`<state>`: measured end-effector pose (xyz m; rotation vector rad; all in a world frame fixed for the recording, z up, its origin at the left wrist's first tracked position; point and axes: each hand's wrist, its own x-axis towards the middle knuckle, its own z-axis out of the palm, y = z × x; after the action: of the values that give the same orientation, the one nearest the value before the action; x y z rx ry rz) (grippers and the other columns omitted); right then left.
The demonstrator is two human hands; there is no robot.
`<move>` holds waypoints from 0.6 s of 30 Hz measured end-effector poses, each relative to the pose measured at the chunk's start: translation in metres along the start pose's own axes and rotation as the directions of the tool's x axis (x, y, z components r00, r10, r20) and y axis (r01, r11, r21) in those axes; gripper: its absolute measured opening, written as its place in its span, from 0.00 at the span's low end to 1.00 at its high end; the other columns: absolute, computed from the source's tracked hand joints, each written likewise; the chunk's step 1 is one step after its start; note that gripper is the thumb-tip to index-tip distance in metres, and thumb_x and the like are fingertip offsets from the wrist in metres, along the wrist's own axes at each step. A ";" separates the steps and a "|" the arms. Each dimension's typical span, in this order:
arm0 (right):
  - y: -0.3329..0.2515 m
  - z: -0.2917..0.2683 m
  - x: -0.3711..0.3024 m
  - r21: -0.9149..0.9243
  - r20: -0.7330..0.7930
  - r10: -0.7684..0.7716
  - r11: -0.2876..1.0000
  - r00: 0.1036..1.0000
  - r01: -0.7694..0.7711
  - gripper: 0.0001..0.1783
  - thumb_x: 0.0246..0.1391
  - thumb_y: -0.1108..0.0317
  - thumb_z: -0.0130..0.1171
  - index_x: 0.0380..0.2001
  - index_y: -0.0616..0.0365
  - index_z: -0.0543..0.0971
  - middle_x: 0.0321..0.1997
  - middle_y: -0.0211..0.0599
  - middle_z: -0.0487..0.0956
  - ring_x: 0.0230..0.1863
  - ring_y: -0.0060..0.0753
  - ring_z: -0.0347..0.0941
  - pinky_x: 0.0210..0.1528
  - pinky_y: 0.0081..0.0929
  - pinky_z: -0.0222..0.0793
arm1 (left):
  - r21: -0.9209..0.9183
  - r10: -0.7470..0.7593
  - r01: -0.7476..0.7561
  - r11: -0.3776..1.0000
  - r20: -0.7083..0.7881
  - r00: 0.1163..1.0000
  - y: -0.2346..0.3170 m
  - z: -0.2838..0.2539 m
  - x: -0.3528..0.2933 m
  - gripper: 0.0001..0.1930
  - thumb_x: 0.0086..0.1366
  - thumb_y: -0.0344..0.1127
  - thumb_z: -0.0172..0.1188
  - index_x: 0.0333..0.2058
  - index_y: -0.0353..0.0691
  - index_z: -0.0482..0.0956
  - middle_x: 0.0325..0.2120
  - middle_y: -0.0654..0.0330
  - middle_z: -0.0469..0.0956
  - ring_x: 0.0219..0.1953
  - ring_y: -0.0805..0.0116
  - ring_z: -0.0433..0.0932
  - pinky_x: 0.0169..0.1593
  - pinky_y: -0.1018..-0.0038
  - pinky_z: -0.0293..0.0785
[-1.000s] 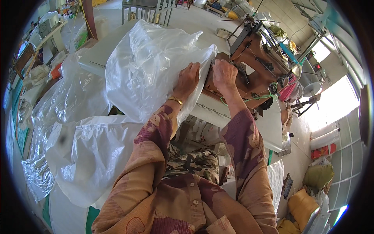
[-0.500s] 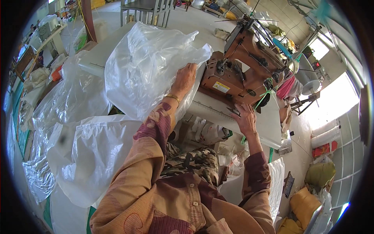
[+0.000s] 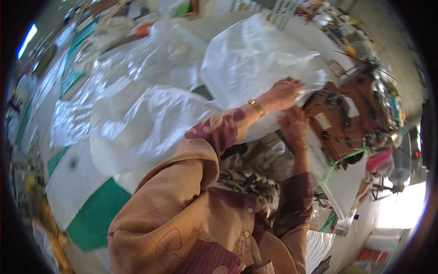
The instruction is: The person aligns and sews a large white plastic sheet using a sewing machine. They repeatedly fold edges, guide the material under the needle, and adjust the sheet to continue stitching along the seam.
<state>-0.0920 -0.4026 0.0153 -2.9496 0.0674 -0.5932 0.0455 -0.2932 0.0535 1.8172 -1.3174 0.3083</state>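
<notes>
A translucent white plastic sheet point(image 3: 255, 57), perhaps a bag, lies crumpled over the table, its right end reaching the brown sewing machine point(image 3: 342, 121). My left hand point(image 3: 286, 93), with a gold watch on the wrist, is closed on the near right edge of this plastic. Just below it, my right hand point(image 3: 294, 124) is raised close to the same edge, beside the machine's left end. Its fingers look bent and closed, but blur hides what is in them. Both hands nearly touch.
More clear plastic point(image 3: 150, 118) spreads over the left side. A green sheet point(image 3: 98, 214) shows at lower left. Light green strands point(image 3: 340, 160) hang off the machine's near side. A pink cloth point(image 3: 379, 160) is at the right, and a grey chair point(image 3: 283, 13) stands at the far side.
The view has swung, shifting the scene. My right hand, earlier at the machine's front edge with a small dark tool in its fingers, has come up beside my left hand, which keeps hold of the plastic.
</notes>
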 end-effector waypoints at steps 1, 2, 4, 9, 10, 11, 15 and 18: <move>0.007 0.002 -0.005 0.018 0.051 0.052 0.998 0.997 -0.053 0.30 0.57 0.54 0.63 0.63 0.44 0.73 0.67 0.37 0.69 0.68 0.44 0.60 0.68 0.55 0.51 | -0.098 0.061 -0.078 0.992 -0.165 0.984 0.027 -0.022 -0.022 0.16 0.64 0.29 0.55 0.50 0.38 0.75 0.52 0.54 0.76 0.53 0.49 0.73 0.55 0.56 0.71; 0.006 0.003 -0.006 0.018 0.060 0.069 0.997 0.996 -0.071 0.31 0.57 0.53 0.63 0.63 0.44 0.73 0.68 0.37 0.68 0.68 0.44 0.60 0.69 0.56 0.49 | -0.179 0.013 -0.030 0.983 -0.101 0.995 0.048 -0.051 -0.049 0.17 0.65 0.28 0.56 0.52 0.37 0.75 0.52 0.54 0.77 0.54 0.50 0.74 0.56 0.58 0.71; 0.004 0.008 -0.002 0.106 0.025 0.016 0.994 1.000 -0.018 0.31 0.59 0.52 0.62 0.64 0.44 0.72 0.69 0.36 0.67 0.70 0.43 0.59 0.70 0.56 0.48 | -0.205 -0.017 -0.024 0.979 -0.196 0.981 0.058 -0.075 -0.124 0.18 0.65 0.28 0.57 0.54 0.36 0.75 0.54 0.52 0.76 0.56 0.49 0.73 0.58 0.57 0.70; 0.002 0.004 0.001 -0.054 -0.029 -0.091 0.995 0.995 0.089 0.28 0.61 0.50 0.59 0.62 0.46 0.74 0.67 0.36 0.70 0.67 0.44 0.63 0.71 0.45 0.50 | 0.270 -0.242 0.337 0.902 -0.330 0.912 0.041 -0.110 -0.329 0.24 0.62 0.32 0.64 0.57 0.34 0.73 0.60 0.45 0.71 0.62 0.43 0.68 0.65 0.51 0.62; 0.002 0.005 0.002 -0.072 -0.048 -0.117 0.991 0.992 0.114 0.28 0.61 0.49 0.59 0.62 0.46 0.73 0.66 0.36 0.72 0.66 0.44 0.64 0.71 0.45 0.51 | 0.351 -0.324 0.426 0.834 -0.312 0.893 0.039 -0.115 -0.374 0.31 0.60 0.35 0.67 0.61 0.35 0.69 0.63 0.44 0.66 0.66 0.42 0.63 0.67 0.49 0.57; 0.005 0.006 0.000 -0.074 -0.052 -0.123 0.990 0.991 0.119 0.29 0.62 0.49 0.58 0.62 0.46 0.73 0.66 0.36 0.72 0.66 0.44 0.65 0.71 0.45 0.51 | 0.427 -0.404 0.497 0.756 -0.293 0.866 0.041 -0.115 -0.412 0.38 0.58 0.38 0.70 0.64 0.36 0.65 0.66 0.43 0.61 0.69 0.42 0.58 0.69 0.47 0.52; 0.013 0.012 -0.004 -0.058 -0.066 -0.120 0.992 0.991 0.116 0.29 0.63 0.45 0.55 0.63 0.44 0.73 0.66 0.34 0.72 0.67 0.41 0.63 0.71 0.46 0.51 | 0.515 -0.745 0.734 0.443 -0.244 0.621 0.060 -0.104 -0.488 0.54 0.51 0.47 0.74 0.70 0.40 0.52 0.72 0.44 0.45 0.74 0.41 0.40 0.71 0.42 0.39; 0.008 0.007 0.003 -0.085 -0.038 -0.098 0.992 0.994 0.094 0.30 0.62 0.44 0.55 0.63 0.44 0.73 0.67 0.32 0.71 0.68 0.41 0.62 0.71 0.47 0.51 | 0.554 -0.799 0.790 0.262 -0.334 0.500 0.056 -0.095 -0.513 0.54 0.52 0.46 0.73 0.72 0.43 0.49 0.73 0.47 0.44 0.75 0.45 0.39 0.71 0.42 0.36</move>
<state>-0.0864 -0.4096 0.0086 -3.0352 -0.0475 -0.6824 -0.1905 0.1111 -0.1822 2.8446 -0.0442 0.1799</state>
